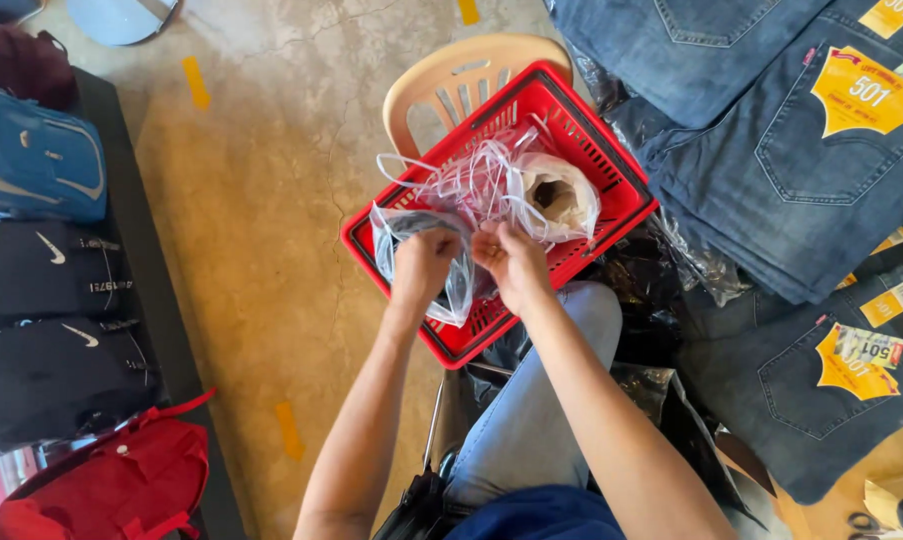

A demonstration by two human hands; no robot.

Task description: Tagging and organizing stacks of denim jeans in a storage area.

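- Both hands closed tight on one clear plastic bag (459, 268), held up over the near edge of the red basket (611, 165).
- Left hand (423, 262) in a fist, grip shut on the bag's left side.
- Right hand (511, 262) in a fist too, grip shut on the bag's right side, just beside the left hand.
- Something dark inside the bag, too hidden to name.
- Looks like early going: just this one bag in hand.
- Lots left in the red basket: a messy heap of clear bags and strips (491, 180), plus a brown roll (559, 195) at the basket's right side.
- Red basket resting on a tan plastic chair (451, 75), close to a knee in light blue pants (541, 400).
- Right of the basket: piles of folded blue jeans (771, 150) with yellow tags.
- Left of the basket, well apart: bare concrete floor (271, 200) with cracks and small yellow marks.
- Farther left of the basket: a low dark shelf (171, 350) with blue, black and red backpacks (41, 160).
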